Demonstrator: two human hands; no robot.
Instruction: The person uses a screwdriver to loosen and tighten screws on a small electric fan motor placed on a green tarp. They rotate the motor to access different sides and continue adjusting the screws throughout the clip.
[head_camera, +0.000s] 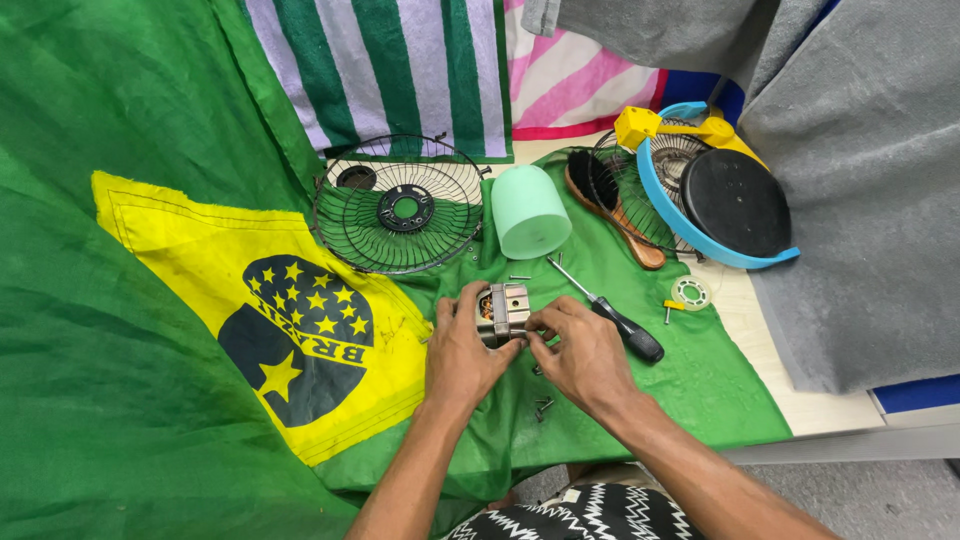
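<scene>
Fan motor (503, 313) sits gripped between both hands, left (462, 350) and right (583, 352), over green cloth (690, 385).

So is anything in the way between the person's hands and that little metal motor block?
Nothing visible. Both the left hand and the right hand already grip the small motor directly. The screwdriver lies off to the right, and loose screws sit on the green cloth below.

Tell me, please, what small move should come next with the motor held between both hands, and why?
Probably reach the right hand for the screwdriver: both hands grip the fan motor, loose screws lie beside the left hand, and the tool rests just right.
</scene>
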